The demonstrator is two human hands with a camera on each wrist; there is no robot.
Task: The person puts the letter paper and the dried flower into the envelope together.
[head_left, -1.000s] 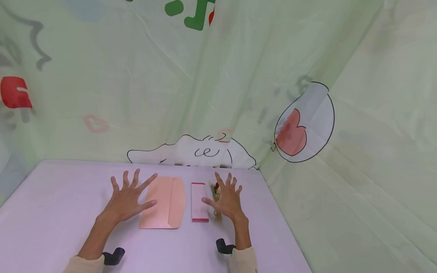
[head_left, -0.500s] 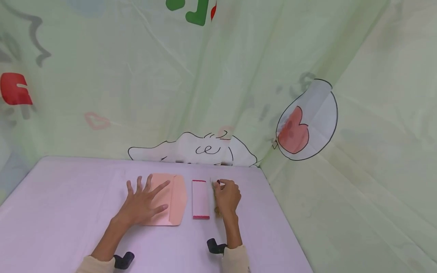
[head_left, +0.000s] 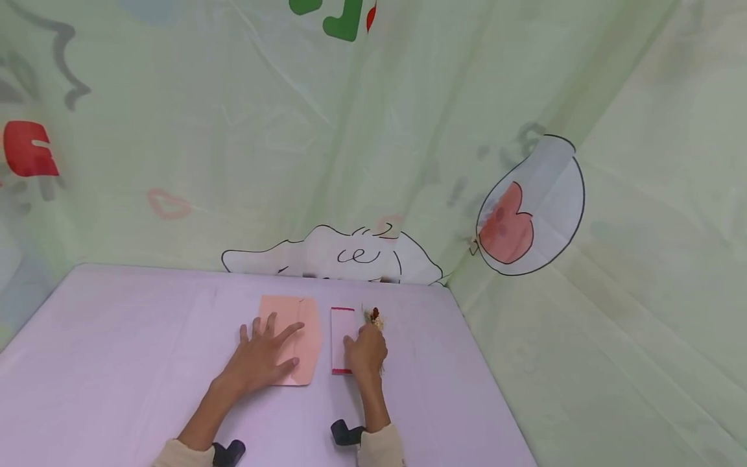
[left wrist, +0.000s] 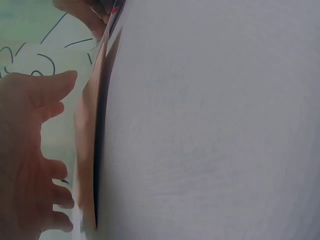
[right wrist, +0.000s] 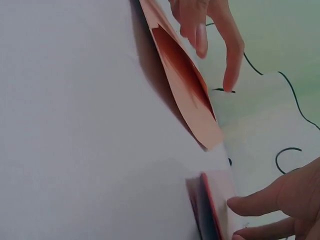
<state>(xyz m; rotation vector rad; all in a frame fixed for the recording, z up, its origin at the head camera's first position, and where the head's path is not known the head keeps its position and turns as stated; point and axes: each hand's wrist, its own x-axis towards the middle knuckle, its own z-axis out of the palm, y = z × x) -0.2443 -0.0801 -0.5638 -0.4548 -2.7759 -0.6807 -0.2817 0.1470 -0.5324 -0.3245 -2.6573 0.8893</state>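
Observation:
A peach envelope (head_left: 309, 340) lies on the table with its flap side to the right; the right wrist view shows its mouth gaping. My left hand (head_left: 257, 357) spreads its fingers over the envelope's left part. To the right lies a pale pink folded card (head_left: 341, 331) with red edges. My right hand (head_left: 367, 350) reaches over the card's right side, thumb extended; in the right wrist view the thumb (right wrist: 250, 204) is right at the card's surface. Just beyond that hand lies a small dried-flower bouquet (head_left: 374, 316), its stems mostly hidden behind the hand.
The lilac-covered table (head_left: 146, 337) extends to both sides of the hands. Its back edge meets a pale green curtain (head_left: 262, 130) with printed drawings, and another curtain wall (head_left: 613, 337) runs along the right. Black wrist mounts (head_left: 347, 433) sit at the sleeves.
My left hand has moved right and down onto the envelope. My right hand curled over the bouquet, then shifted left to the card. The bouquet stays about where it was.

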